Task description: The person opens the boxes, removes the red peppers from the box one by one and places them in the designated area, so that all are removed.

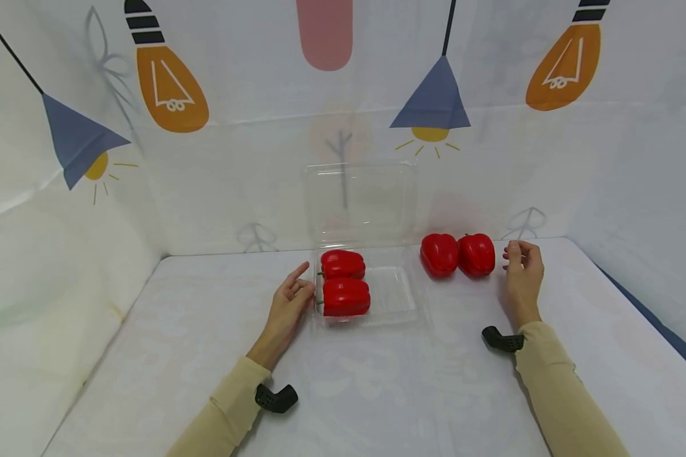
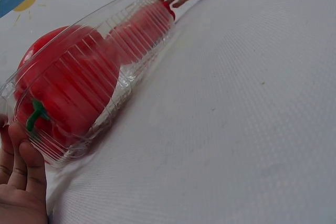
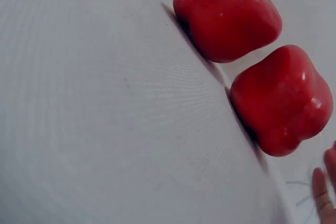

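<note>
My left hand (image 1: 286,308) is at the left side of a clear plastic clamshell box (image 1: 397,289), its fingertips against the wall in the left wrist view. Two red bell peppers lie on their sides in the box's left half, a rear one (image 1: 343,263) and a front one (image 1: 346,297), with green stems toward my left hand. Right of the box, two more red bell peppers stand side by side on the table, one left (image 1: 439,255) and one right (image 1: 477,255). Just beyond the right one, my right hand (image 1: 524,273) has loosely bent fingers and holds nothing.
The box's clear lid (image 1: 360,203) stands raised at the back, against the printed cloth backdrop (image 1: 251,165). A white cloth covers the table (image 1: 366,387). Black wrist devices sit on the left sleeve (image 1: 276,398) and right sleeve (image 1: 502,340).
</note>
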`<action>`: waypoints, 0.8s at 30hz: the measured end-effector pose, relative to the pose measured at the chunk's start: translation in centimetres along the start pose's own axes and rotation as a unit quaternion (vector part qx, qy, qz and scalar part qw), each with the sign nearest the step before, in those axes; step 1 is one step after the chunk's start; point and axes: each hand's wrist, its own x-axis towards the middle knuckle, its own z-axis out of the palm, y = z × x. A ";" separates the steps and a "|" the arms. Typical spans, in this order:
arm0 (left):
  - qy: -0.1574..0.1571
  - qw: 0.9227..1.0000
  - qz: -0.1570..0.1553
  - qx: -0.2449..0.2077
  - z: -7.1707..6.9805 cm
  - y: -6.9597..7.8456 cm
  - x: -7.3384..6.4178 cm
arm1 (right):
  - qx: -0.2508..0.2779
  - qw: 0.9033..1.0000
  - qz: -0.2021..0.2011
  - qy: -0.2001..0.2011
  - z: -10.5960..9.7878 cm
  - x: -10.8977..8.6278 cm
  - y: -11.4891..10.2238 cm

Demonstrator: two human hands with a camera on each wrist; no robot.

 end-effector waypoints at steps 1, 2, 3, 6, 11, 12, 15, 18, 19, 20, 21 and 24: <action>0.002 1.000 -0.001 0.001 0.0 0.0 0.0 | 0.025 0.999 -0.026 0.019 0.1 0.1 -0.1; 0.003 1.000 -0.002 0.003 0.0 0.1 -0.1 | 0.051 0.997 -0.051 0.036 0.2 0.1 -0.1; 0.005 1.000 -0.004 0.004 0.0 0.1 -0.1 | 0.070 0.994 -0.071 0.048 0.2 0.2 -0.2; 0.009 1.000 -0.007 0.003 0.0 0.2 -0.2 | 0.105 0.986 -0.111 0.060 0.4 0.1 -0.7; 0.007 1.000 -0.007 0.005 0.0 0.3 -0.2 | 0.105 0.985 -0.134 0.039 0.7 -0.3 -1.8; 0.007 1.000 -0.008 0.004 0.1 0.3 -0.2 | 0.100 0.985 -0.140 0.032 0.8 -0.4 -2.0; 0.005 1.000 -0.010 0.005 0.1 0.2 -0.1 | 0.095 0.983 -0.160 0.005 1.1 -0.8 -3.1; 0.005 1.000 -0.010 0.007 0.1 0.2 0.0 | 0.090 0.979 -0.181 -0.030 1.5 -1.7 -4.9; 0.006 1.000 -0.010 0.008 0.2 0.2 0.0 | 0.092 0.977 -0.188 -0.043 1.6 -2.0 -5.6; 0.008 1.000 -0.009 0.008 0.2 0.1 0.0 | 0.088 0.975 -0.196 -0.056 1.8 -2.4 -6.2; 0.008 1.000 -0.009 0.007 0.2 0.1 0.0 | 0.081 0.974 -0.202 -0.068 1.9 -2.8 -6.9; 0.008 1.000 -0.006 0.004 0.1 0.1 -0.1 | 0.052 0.970 -0.214 -0.103 2.4 -3.7 -8.4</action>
